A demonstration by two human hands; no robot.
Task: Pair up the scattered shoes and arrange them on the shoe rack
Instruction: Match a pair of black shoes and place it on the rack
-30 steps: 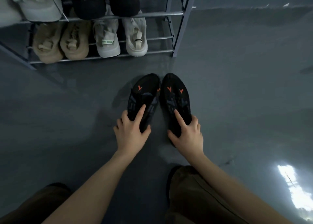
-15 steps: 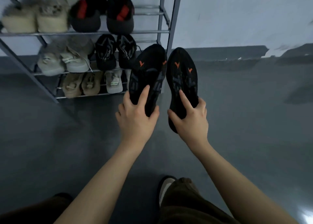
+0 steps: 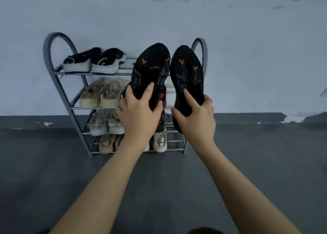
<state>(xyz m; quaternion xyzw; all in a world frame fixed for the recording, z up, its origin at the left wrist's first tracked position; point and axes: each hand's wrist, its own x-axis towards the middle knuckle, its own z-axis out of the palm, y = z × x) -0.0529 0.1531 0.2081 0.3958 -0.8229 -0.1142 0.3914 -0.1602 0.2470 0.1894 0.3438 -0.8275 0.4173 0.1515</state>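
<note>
My left hand point(image 3: 139, 117) grips the heel of a black shoe with orange marks point(image 3: 150, 71). My right hand point(image 3: 196, 118) grips the heel of its matching black shoe point(image 3: 187, 74). Both shoes are held up side by side, toes upward, in front of the right half of the grey metal shoe rack point(image 3: 53, 71). The rack's top shelf holds a black pair with white soles point(image 3: 93, 62) on its left side. The shelves' right parts are hidden behind the held shoes and my hands.
Beige pairs point(image 3: 102, 95) fill the second shelf's left, pale sneakers point(image 3: 106, 124) the third, and tan and white slip-ons point(image 3: 160, 141) the bottom. The rack stands against a pale wall on a dark grey floor point(image 3: 53, 180).
Both hands have lifted the black pair from the floor up to the level of the rack's top shelf. The view has tilted up, so the whole rack now shows.
</note>
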